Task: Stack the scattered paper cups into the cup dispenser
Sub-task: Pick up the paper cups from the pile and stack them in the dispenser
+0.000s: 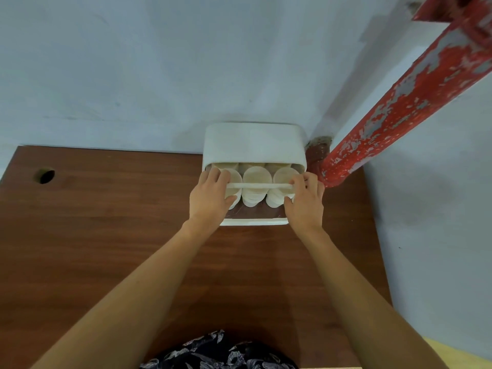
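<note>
Because both hands have closed on the thin white bar (pixel 259 185) that runs across the open front of the cup dispenser (pixel 254 145), the fingers tell most of the story: the left hand (pixel 210 199) curls its fingers over the bar's left end with the thumb tucked below, and the right hand (pixel 304 201) pinches the right end the same way, fingers bent over the top and thumb underneath. That even, two-sided grip looks meant to move the bar or the clear front panel squarely, probably to shut the unit. Behind the bar, the paper cups (pixel 257 186) sit nested in three side-by-side columns, so the stacking seems done; no loose cup shows on the wooden table (pixel 106 235). The dispenser stands at the table's far edge against the pale wall (pixel 159 62), just beside a peeling red pipe (pixel 394 110).
</note>
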Action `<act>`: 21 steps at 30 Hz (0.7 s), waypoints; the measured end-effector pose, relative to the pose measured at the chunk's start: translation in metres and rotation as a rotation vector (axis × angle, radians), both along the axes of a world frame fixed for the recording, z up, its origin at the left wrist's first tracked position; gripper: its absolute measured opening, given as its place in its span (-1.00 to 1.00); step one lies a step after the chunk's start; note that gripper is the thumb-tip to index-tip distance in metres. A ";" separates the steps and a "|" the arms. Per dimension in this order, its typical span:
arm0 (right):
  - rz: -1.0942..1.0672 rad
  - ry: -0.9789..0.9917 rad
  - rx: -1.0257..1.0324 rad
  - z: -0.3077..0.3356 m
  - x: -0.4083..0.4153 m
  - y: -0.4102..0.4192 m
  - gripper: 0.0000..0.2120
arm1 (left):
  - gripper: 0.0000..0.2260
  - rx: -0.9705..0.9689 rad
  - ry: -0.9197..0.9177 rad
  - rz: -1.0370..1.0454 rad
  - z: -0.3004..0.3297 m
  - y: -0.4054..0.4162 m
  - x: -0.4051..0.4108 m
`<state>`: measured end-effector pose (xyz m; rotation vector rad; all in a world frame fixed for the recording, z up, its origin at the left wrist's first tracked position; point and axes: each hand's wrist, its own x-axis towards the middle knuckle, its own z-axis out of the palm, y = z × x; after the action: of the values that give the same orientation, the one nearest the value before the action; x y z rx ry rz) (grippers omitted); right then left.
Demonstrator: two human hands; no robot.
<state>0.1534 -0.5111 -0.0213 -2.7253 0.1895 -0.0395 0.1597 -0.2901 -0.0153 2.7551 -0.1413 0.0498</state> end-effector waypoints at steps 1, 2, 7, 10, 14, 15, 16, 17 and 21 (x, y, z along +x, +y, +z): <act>-0.006 -0.009 -0.002 -0.001 -0.001 0.001 -0.60 | -0.66 0.012 -0.019 0.003 -0.001 -0.001 -0.001; -0.014 -0.018 -0.003 -0.002 -0.002 0.001 -0.62 | -0.67 0.021 -0.034 0.003 -0.002 -0.002 -0.002; -0.037 -0.033 -0.004 -0.003 0.002 0.005 -0.66 | -0.68 0.095 -0.043 0.001 -0.003 -0.006 0.003; -0.044 -0.034 -0.029 -0.005 0.004 0.007 -0.66 | -0.63 0.160 0.024 -0.014 -0.001 -0.008 0.005; -0.058 -0.064 -0.036 -0.012 0.001 0.010 -0.67 | -0.64 0.118 0.021 -0.071 0.000 0.004 0.004; -0.067 -0.069 -0.037 -0.014 0.000 0.012 -0.67 | -0.65 0.120 0.004 -0.065 0.000 0.006 0.003; -0.077 -0.072 -0.037 -0.015 -0.001 0.014 -0.67 | -0.66 0.139 -0.015 -0.055 -0.001 0.006 0.001; -0.087 -0.078 -0.037 -0.016 -0.003 0.015 -0.68 | -0.66 0.163 -0.034 -0.045 -0.003 0.003 -0.001; -0.091 -0.118 -0.014 -0.021 -0.016 0.012 -0.68 | -0.63 0.181 -0.116 0.008 -0.013 -0.006 -0.003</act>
<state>0.1376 -0.4992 -0.0420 -2.7161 0.2790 -0.2280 0.1568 -0.2960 -0.0281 2.9337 -0.1740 0.2085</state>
